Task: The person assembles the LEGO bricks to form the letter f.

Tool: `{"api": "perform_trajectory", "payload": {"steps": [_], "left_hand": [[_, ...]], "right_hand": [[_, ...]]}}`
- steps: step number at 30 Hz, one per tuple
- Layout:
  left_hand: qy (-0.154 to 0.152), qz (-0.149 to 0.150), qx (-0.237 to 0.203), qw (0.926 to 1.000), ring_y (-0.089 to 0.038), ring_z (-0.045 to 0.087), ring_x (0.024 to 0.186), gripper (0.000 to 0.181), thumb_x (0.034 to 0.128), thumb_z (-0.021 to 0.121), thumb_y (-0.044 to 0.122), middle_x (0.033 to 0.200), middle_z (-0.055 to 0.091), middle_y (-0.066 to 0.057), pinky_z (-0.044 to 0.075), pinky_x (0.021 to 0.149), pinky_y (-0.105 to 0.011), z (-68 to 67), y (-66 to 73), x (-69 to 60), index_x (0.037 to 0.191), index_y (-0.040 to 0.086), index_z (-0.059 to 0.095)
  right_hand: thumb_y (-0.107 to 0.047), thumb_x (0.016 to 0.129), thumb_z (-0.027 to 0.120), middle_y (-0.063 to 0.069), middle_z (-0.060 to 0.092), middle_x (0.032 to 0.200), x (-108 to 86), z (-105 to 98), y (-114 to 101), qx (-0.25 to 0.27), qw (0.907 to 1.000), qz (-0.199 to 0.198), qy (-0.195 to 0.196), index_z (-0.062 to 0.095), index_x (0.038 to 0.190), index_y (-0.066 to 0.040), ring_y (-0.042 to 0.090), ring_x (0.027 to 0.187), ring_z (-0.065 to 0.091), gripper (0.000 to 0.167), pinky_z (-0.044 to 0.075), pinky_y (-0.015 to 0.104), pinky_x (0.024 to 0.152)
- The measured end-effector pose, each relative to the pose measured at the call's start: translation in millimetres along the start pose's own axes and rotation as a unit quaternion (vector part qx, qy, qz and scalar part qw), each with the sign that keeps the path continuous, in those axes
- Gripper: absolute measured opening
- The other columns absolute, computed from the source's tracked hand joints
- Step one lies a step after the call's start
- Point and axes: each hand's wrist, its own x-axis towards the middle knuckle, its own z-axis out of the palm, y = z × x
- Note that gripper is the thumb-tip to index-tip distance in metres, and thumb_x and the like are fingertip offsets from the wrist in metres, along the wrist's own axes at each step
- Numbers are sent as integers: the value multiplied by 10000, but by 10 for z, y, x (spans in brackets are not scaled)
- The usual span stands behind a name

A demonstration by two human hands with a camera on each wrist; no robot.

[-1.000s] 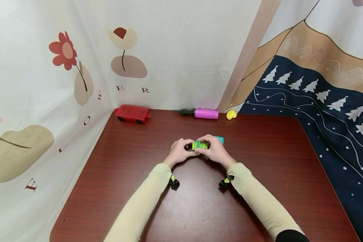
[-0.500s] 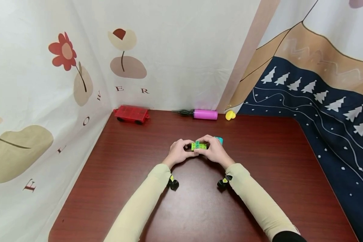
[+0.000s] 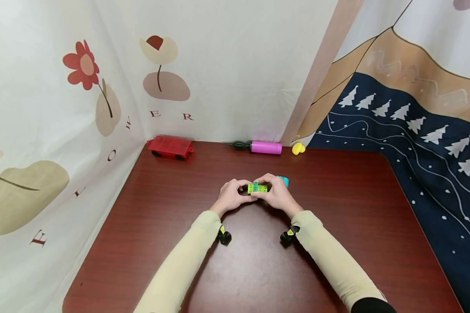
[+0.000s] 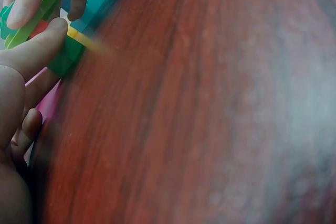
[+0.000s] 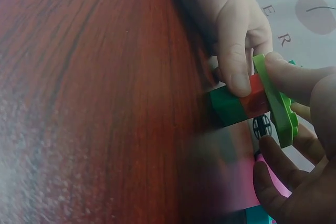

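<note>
Little has moved: near the head frame's centre, left hand [image 3: 232,192] pinches the stack [image 3: 262,189] by its lower blocks [image 5: 227,107], right hand [image 3: 277,193] its lime plate [image 5: 277,103]. It looks joined; whether pressing remains, I cannot tell.

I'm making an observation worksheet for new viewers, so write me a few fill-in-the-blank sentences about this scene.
1. Between the dark-green brick and the lime plate sits a brick coloured ____.
2. The pink cylinder lies between the red toy wagon and a small object coloured ____.
3. The thumb pressing the lime plate belongs to the ____ hand.
4. The red toy wagon stands on black ____.

Missing words: red; yellow; right; wheels.
</note>
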Motion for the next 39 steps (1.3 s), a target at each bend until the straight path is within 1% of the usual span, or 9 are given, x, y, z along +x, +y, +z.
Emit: {"api": "perform_trajectory", "payload": {"steps": [8,13,18,22,28,31,35,39], "left_hand": [[2,68,-88,9999,-94,556,883,488,806,891,524,963,669,101,429,767,-344,-11,-6,10,1241,342,763],[6,121,-118,9999,-88,559,886,480,816,883,524,960,668,103,431,779,-340,-9,-1,24,1243,341,763],[8,124,-308,9994,-96,578,887,474,818,899,468,950,666,86,437,793,-345,-23,20,18,1245,316,760],[43,199,-455,9988,-99,593,895,470,818,908,430,952,676,79,444,809,-346,-40,33,18,1242,296,758],[47,260,-569,9980,-103,596,892,463,825,908,405,948,675,64,446,817,-339,-52,25,15,1244,282,754],[13,249,-615,9978,-114,591,891,456,836,899,410,944,670,57,441,815,-340,-56,19,0,1247,282,751],[10,222,-724,9971,-121,588,900,457,834,895,445,955,676,63,443,816,-343,-54,7,-19,1243,300,752],[39,208,-867,9960,-113,596,920,459,833,891,457,995,696,80,455,836,-352,-55,8,-39,1245,311,751]], "right_hand": [[-226,839,917,26,736,1043,4,-16,-16,-13,10000,56,-78,788,1102,-110,188,943,654,315,538,342,766],[-252,852,907,36,733,1069,0,-29,-17,-115,9998,128,-124,767,1132,-118,194,965,651,341,532,376,829],[-273,874,887,75,736,1123,-24,-27,8,-307,9992,109,-249,753,1189,-95,219,992,647,386,519,409,888],[-266,872,889,99,733,1141,-28,-29,26,-414,9988,80,-262,748,1209,-74,236,1010,648,412,515,417,896],[-249,865,894,101,721,1120,-18,-43,26,-400,9987,-22,-300,750,1199,-70,231,988,630,405,513,395,854],[-248,867,894,93,705,1123,-28,-60,32,-351,9987,9,-375,745,1211,-85,212,976,625,408,530,377,844],[-234,857,902,95,696,1132,-46,-115,40,-245,9988,34,-431,737,1219,-83,213,968,646,425,569,386,840],[-222,856,902,91,702,1112,-69,-195,41,-267,9989,-13,-395,734,1219,-80,226,969,667,425,580,408,839]]}}
